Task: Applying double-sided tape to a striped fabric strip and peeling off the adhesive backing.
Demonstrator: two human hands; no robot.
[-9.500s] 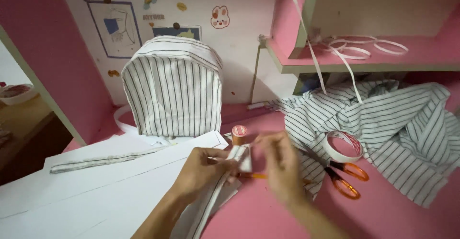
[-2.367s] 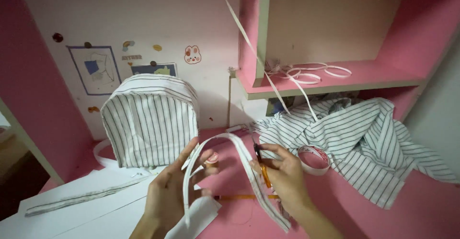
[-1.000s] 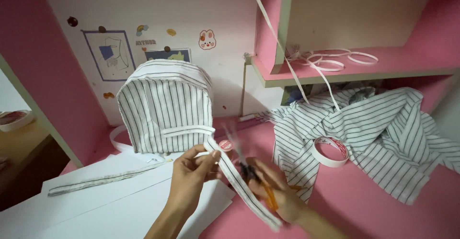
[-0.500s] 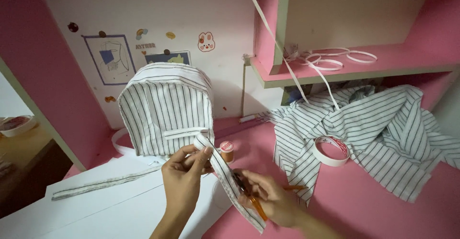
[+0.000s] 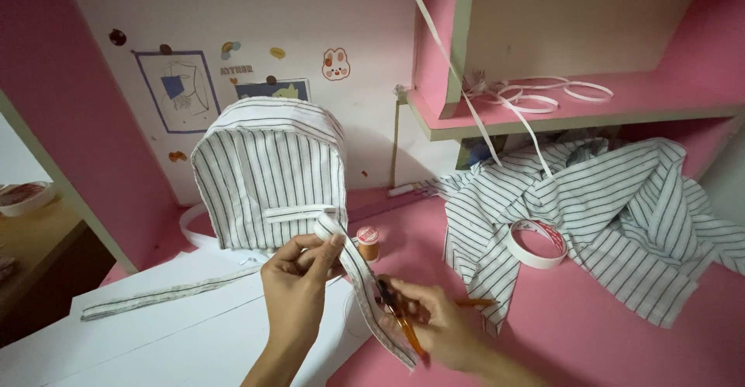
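Note:
My left hand [image 5: 299, 278] pinches the upper end of a striped fabric strap [image 5: 358, 278] that runs down to the right. My right hand [image 5: 438, 325] grips orange-handled scissors [image 5: 400, 317], their blades at the strap's edge near its middle. Just behind the hands stands a small striped fabric backpack [image 5: 268, 174], upright against the wall. A small thread spool [image 5: 367, 241] with a red top sits beside the backpack, right behind the strap.
A heap of striped cloth [image 5: 613, 201] lies at the right on the pink desk [image 5: 605, 333], with a roll of white tape [image 5: 537, 243] on it. White sheets [image 5: 155, 333] with another striped strip [image 5: 155, 300] lie at the left. White tape loops [image 5: 535, 96] rest on the shelf.
The strap has been lowered and drawn straighter between my hands. My right hand with the scissors has moved along the strap toward its middle; my left hand stays at the upper end.

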